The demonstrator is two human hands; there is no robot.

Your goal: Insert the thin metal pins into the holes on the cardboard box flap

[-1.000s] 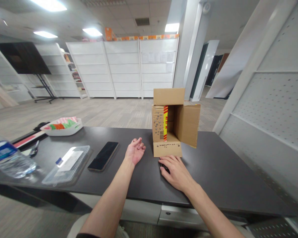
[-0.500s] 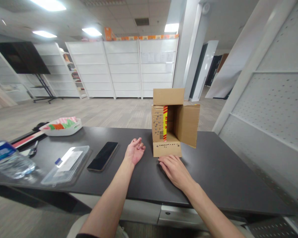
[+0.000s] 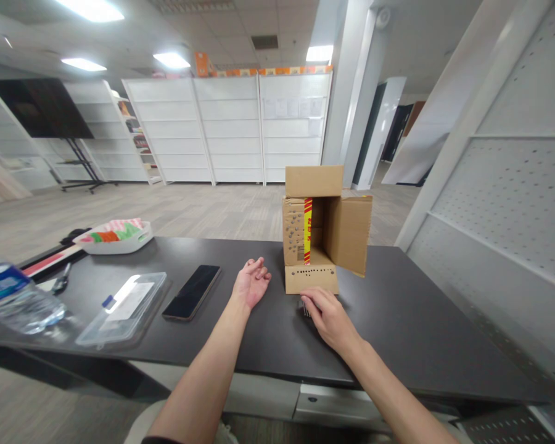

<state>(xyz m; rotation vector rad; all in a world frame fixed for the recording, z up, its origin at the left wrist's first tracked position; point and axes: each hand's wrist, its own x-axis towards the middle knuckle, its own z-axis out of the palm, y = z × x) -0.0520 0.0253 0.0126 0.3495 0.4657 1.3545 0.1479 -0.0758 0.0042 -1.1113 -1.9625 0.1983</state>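
My right hand (image 3: 329, 314) is bent over the table just in front of the cardboard box, its thumb and fingers drawn together. Several thin metal nail-like pieces (image 3: 306, 310) show at those fingertips; their upper ends are hidden. An open cardboard box (image 3: 295, 231) stands on its side, mouth towards me, with round grey dots on its left flap. Small dark holes run in a row along the lower flap (image 3: 312, 279), close to my right fingers. Palm up, my left hand (image 3: 252, 283) rests on the table left of the box, fingers loosely curled and nothing visible in it.
Left of my hands lie a black phone (image 3: 192, 293) and a clear plastic case (image 3: 123, 308). A water bottle (image 3: 18, 299) is at the far left. Behind them sits a white basket (image 3: 120, 246) with colourful contents. A perforated panel (image 3: 513, 197) borders the dark table's right side.
My right fingers have drawn together and lifted slightly, uncovering the thin metal pieces beneath them. My left hand and the box have stayed in place.
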